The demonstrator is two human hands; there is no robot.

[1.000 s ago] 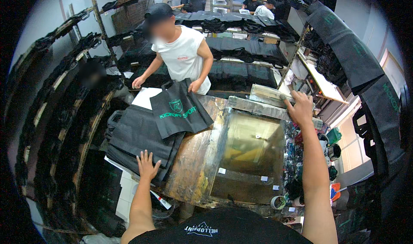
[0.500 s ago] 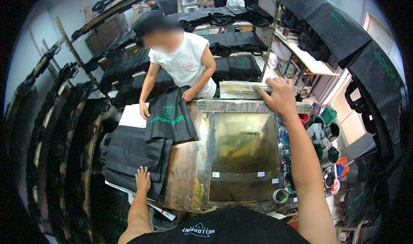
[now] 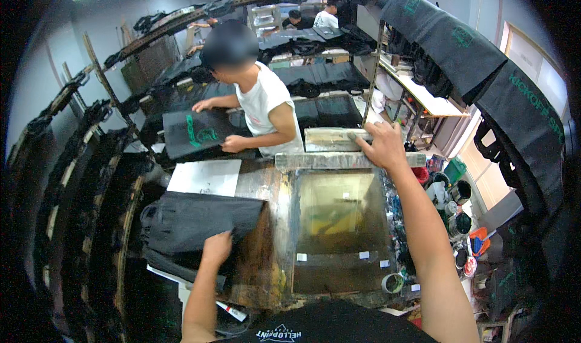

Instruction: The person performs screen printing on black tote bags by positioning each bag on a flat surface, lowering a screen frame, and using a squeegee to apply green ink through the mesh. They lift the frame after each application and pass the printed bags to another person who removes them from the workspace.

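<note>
My left hand point(image 3: 218, 249) is closed on the near edge of a black fabric bag point(image 3: 206, 216), the top one of a stack on the table's left side. The bag's right part is lifted and spreads over the wooden table. My right hand point(image 3: 385, 144) grips the right end of a pale wooden squeegee point(image 3: 334, 139), thumb in front and fingers over the top. That squeegee lies behind the stained far bar point(image 3: 339, 161) of a printing screen point(image 3: 339, 222). The screen's mesh is yellowish, with a darker near band and small white labels.
Across the table, a person in a white sleeveless shirt point(image 3: 266, 107) holds a printed black bag point(image 3: 196, 134). A white board point(image 3: 209, 176) lies behind the stack. Paint tins point(image 3: 460, 222) crowd the right. Racks with black bags point(image 3: 520, 107) surround the table; an open can point(image 3: 392, 282) sits near the screen.
My left hand went from lying flat on the stack to closing on the top bag and lifting it rightward. The other person turned left, carrying the printed bag off the stack.
</note>
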